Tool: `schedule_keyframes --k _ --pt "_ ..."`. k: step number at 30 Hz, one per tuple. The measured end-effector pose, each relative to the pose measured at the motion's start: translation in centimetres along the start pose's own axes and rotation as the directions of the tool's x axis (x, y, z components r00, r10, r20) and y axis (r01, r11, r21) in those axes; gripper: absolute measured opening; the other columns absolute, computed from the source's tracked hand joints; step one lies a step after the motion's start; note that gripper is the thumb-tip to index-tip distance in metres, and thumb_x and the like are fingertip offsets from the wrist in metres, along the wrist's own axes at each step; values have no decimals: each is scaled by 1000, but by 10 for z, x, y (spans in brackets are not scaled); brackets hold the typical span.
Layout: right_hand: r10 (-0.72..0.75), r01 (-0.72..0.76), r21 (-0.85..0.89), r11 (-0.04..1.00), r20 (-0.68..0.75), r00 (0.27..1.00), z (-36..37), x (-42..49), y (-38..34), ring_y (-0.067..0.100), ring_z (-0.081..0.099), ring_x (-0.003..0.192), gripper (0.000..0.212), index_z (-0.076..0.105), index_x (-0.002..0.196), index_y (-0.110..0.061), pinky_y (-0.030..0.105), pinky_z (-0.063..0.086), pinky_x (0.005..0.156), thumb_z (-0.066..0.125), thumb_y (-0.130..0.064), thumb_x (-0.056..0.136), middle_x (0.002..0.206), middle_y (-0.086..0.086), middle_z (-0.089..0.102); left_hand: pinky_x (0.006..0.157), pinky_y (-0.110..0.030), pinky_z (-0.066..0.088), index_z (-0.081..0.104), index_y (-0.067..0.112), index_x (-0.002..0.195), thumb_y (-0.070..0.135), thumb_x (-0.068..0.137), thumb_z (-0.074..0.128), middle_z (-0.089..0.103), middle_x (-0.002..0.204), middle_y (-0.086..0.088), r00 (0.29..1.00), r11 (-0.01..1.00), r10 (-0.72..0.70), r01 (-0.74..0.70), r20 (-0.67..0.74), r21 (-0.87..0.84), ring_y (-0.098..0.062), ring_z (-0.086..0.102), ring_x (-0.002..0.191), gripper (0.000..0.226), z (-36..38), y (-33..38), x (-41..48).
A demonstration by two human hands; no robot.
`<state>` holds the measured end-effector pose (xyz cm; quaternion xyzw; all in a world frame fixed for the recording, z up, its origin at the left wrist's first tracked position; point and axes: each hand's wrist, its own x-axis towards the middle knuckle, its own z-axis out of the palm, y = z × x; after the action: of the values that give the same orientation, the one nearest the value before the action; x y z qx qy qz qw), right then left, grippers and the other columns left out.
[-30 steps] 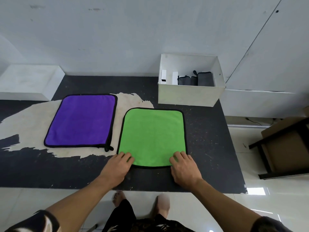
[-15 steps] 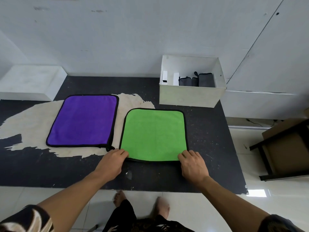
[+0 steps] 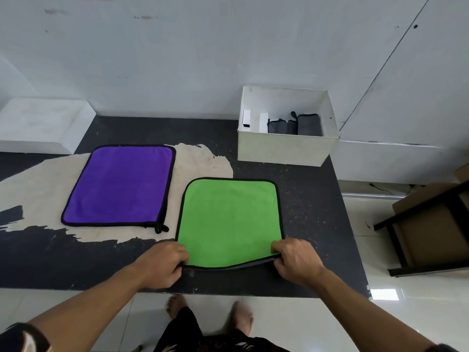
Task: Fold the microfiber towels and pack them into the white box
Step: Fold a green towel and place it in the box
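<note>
At the bench's (image 3: 304,199) near edge, left hand (image 3: 162,265) and right hand (image 3: 297,262), flat before, now pinch the green towel's (image 3: 228,219) corners, lifting its hem: folding begins.

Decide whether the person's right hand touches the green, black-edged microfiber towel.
Touching. The head view shows the right hand pinching the near right corner of the green towel, its edge raised off the dark table.

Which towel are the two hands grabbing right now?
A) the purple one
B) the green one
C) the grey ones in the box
B: the left hand and the right hand each pinch a near corner of the green towel, its near edge raised a little, while the purple towel lies flat with no hand on it.
</note>
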<state>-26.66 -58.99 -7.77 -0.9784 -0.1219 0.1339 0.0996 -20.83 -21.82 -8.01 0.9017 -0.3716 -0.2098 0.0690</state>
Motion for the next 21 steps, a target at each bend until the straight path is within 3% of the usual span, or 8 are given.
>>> schedule_keyframes --k 4,7,10,13,15,17,21 --pt "-26 19 45 999 163 986 -15 17 3 18 63 79 25 66 94 -23 33 53 74 49 -30 78 86 -3 70 69 -15 33 62 29 83 27 78 49 47 77 19 996 995 -25 33 88 -94 1 44 75 14 -10 -5 5" --pt "37 -71 222 972 156 987 -22 32 10 15 66 84 24 73 95 -23 29 53 78 58 -24 76 90 -5 73 68 -19 43 68 26 83 22 78 60 58 77 18 988 946 -155 151 9 -287 1 55 72 10 -26 -12 19" --pt "231 -231 478 848 58 971 -25 50 23 12 66 82 15 73 89 -24 29 53 78 70 -16 78 87 -7 73 75 -25 51 70 23 85 8 82 69 71 81 7 922 775 -375 253 -99 -579 -10 66 78 15 -44 -25 40" --pt "466 -364 670 647 30 884 -27 71 34 14 64 70 15 66 82 -28 38 57 70 76 -16 82 76 -6 68 83 -29 51 69 18 95 14 90 67 72 92 3 842 634 -525 289 -124 -717 -11 66 90 7 -59 -38 64" --pt "584 -412 750 518 42 811 -29 84 39 21 67 77 12 65 83 -24 44 58 73 77 -20 83 81 -1 69 88 -32 51 68 16 103 20 93 65 70 99 1 802 562 -590 319 -99 -763 -13 64 96 11 -65 -46 78" --pt "640 -445 765 466 56 766 -28 96 41 25 67 81 12 64 82 -21 44 57 72 75 -25 85 82 -1 69 91 -36 51 66 13 110 23 94 64 68 104 -2 785 516 -619 389 -18 -763 -17 62 99 19 -65 -52 89" --pt "670 -495 739 457 79 738 -20 106 39 24 62 82 14 61 79 -24 25 40 56 67 -28 91 75 -8 62 92 -37 49 66 9 108 23 97 59 67 103 -6 782 524 -620 473 64 -708 -21 61 100 19 -53 -54 96"
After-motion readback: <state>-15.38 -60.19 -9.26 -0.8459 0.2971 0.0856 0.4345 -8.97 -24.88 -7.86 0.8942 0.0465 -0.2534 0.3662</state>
